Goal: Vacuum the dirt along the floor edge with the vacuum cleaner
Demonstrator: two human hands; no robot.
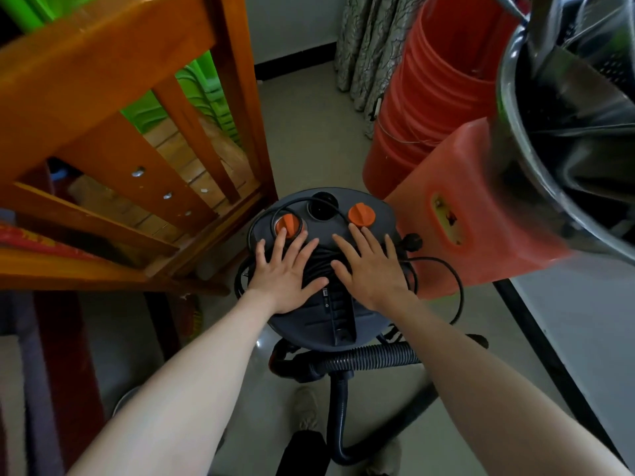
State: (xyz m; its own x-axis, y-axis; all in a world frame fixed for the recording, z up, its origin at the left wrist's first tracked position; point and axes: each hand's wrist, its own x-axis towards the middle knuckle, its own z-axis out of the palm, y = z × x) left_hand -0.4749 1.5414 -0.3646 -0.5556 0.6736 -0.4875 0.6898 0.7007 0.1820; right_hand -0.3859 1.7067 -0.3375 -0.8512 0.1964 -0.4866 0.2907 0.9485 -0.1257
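A dark grey canister vacuum cleaner stands on the floor straight below me, with two orange knobs on its lid. My left hand lies flat on the left of the lid, fingers spread, fingertips near the left knob. On the right of the lid rests my right hand, also flat with straight fingers. A ribbed black hose leaves the canister's near side and curves down past my shoes. The black power cord loops around the body, its plug lying at the right.
A wooden chair frame and table legs crowd the left. Stacked orange buckets and an orange plastic stool stand close on the right, under steel pots. A curtain and black skirting lie ahead across grey floor.
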